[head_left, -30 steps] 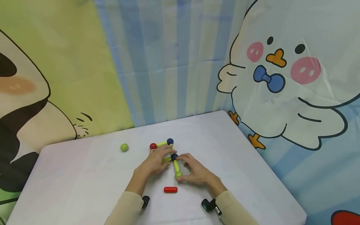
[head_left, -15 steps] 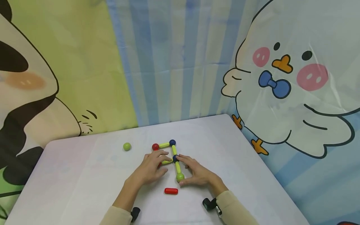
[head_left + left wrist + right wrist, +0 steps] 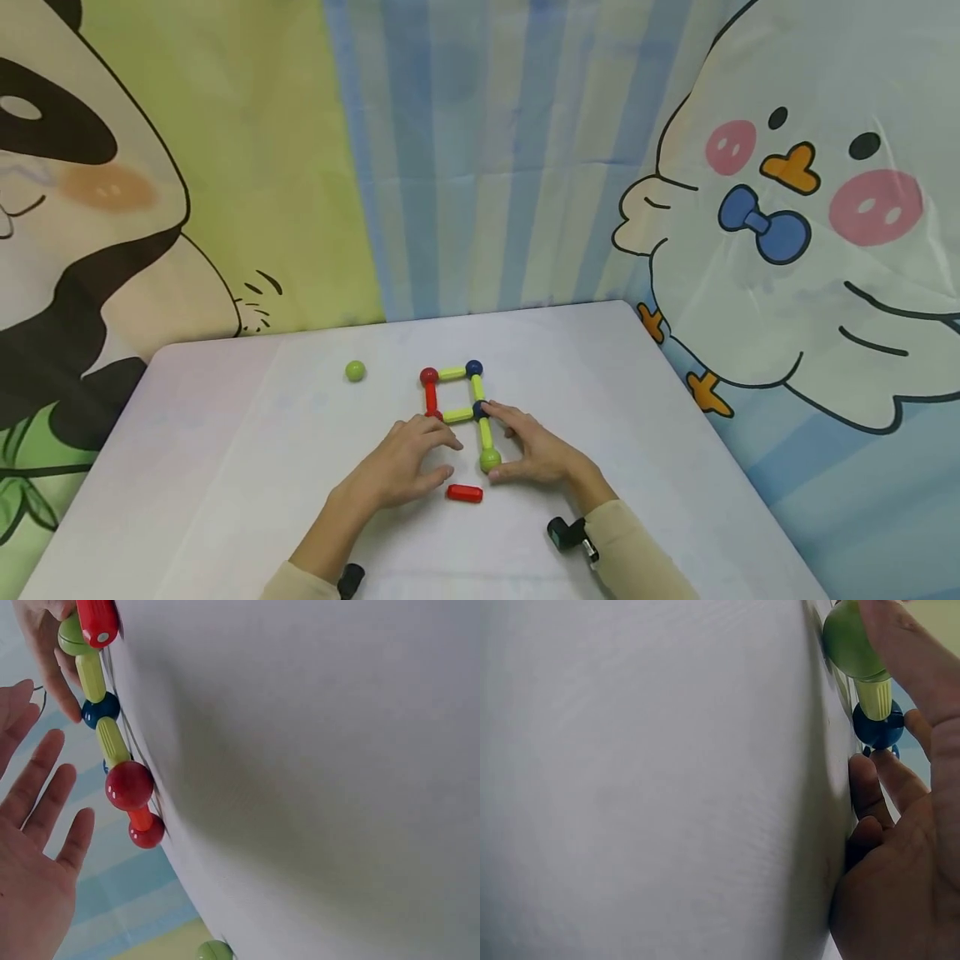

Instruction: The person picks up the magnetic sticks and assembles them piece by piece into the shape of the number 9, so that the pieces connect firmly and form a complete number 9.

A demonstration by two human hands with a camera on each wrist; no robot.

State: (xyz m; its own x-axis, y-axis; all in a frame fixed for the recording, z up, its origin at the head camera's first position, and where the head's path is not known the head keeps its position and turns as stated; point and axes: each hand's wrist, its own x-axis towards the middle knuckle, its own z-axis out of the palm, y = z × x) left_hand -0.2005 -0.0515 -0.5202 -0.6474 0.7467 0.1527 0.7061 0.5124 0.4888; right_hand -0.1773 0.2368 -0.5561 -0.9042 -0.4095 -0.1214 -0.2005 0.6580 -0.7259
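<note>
A flat square point(image 3: 457, 414) of yellow and red rods joined by red and blue balls lies on the table. From its near-right blue ball point(image 3: 877, 726), another yellow rod point(image 3: 486, 434) runs toward the person, ending in a green ball point(image 3: 490, 459). My right hand point(image 3: 543, 454) holds this tail, thumb at the green ball and a fingertip on the blue one. Just in front of the near red ball point(image 3: 129, 785), my left hand point(image 3: 405, 462) hovers with spread, relaxed fingers and nothing in them. A loose red rod point(image 3: 465, 493) lies between the hands.
Apart from the square, a loose green ball point(image 3: 355, 371) sits toward the back left of the white table point(image 3: 247, 467). Behind the table's far edge hangs a cartoon-printed cloth point(image 3: 480, 167). Small black cameras are strapped at both wrists.
My left hand has drawn back from the square toward the near left, uncovering its red rod and near rod. The right hand stays at the tail. The head view has shifted.
</note>
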